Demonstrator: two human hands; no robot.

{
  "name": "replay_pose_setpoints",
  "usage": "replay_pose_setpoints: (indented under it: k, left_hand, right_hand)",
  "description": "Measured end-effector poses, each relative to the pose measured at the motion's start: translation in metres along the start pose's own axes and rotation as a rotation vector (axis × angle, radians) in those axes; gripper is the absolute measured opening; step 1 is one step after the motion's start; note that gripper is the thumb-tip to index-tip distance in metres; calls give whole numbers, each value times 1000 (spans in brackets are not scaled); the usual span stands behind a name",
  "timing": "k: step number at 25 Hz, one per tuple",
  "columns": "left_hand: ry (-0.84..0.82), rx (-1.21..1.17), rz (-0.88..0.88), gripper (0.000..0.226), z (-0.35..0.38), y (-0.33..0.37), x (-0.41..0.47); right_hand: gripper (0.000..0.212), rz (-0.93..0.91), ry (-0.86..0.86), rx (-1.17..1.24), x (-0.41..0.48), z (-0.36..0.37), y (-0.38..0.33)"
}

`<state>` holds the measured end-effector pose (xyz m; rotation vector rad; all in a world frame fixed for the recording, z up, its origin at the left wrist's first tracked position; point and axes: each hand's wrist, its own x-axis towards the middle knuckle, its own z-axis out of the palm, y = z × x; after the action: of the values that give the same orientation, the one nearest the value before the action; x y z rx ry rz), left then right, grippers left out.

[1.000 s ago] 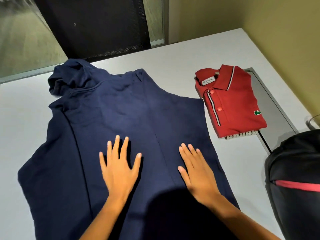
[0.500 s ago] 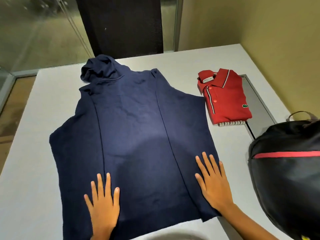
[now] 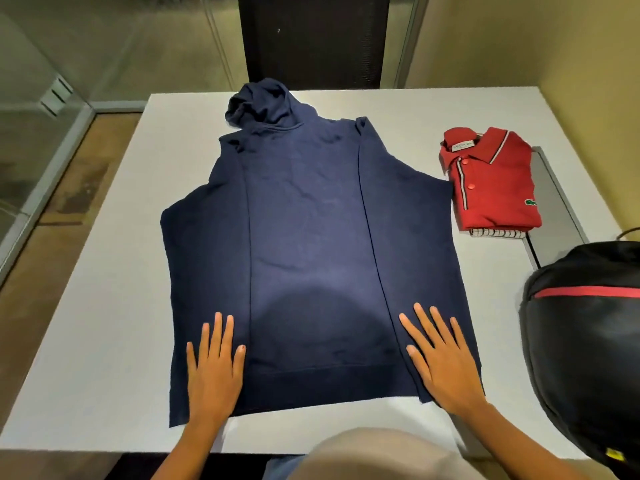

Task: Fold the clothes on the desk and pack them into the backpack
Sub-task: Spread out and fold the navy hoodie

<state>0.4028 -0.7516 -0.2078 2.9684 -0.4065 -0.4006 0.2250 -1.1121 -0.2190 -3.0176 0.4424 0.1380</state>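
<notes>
Here the navy hoodie [image 3: 311,258] lies flat on the white table [image 3: 104,306], hood toward the far edge and both sleeves folded in over the sides. The left hand [image 3: 214,372] rests palm down on the near left part of the hoodie, fingers [image 3: 218,330] straight and close together, holding nothing. The right hand [image 3: 446,365] lies flat on the near right part, its fingers straight and slightly spread, also gripping nothing. A folded red polo [image 3: 495,181] sits on the table just beside the hoodie's right shoulder, over striped cloth that peeks out at its near edge. The black backpack [image 3: 585,358] with a red stripe stands at the right edge, near the right hand but apart from it.
</notes>
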Motion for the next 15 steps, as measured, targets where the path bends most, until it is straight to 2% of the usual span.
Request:
replay_pose_setpoints:
  k: [3,6,8,10,12,15]
  left_hand:
    - [37,-30,35,69,0,4,-9]
    - [132,-207,-2,52,-7,8,-11]
    - [233,-313,-32,41,-14,6,-6]
    - [323,-307,-70,40,-16,-4,-1]
    - [368,-312,-204,44,-17,-17,2]
    - [296,-453,-437,52,-25,-21,-2]
  right_hand:
    - [58,64,-27,3,-5,-3,1]
    - [60,71,18,99,4,-13,-19]
    - [55,10,87,177,16,-21,-45]
    - [49,-93,139,252,32,-27,-78]
    - [45,-208,155,305,49,-27,-115]
    - [39,-338,146,374,77,-24,-166]
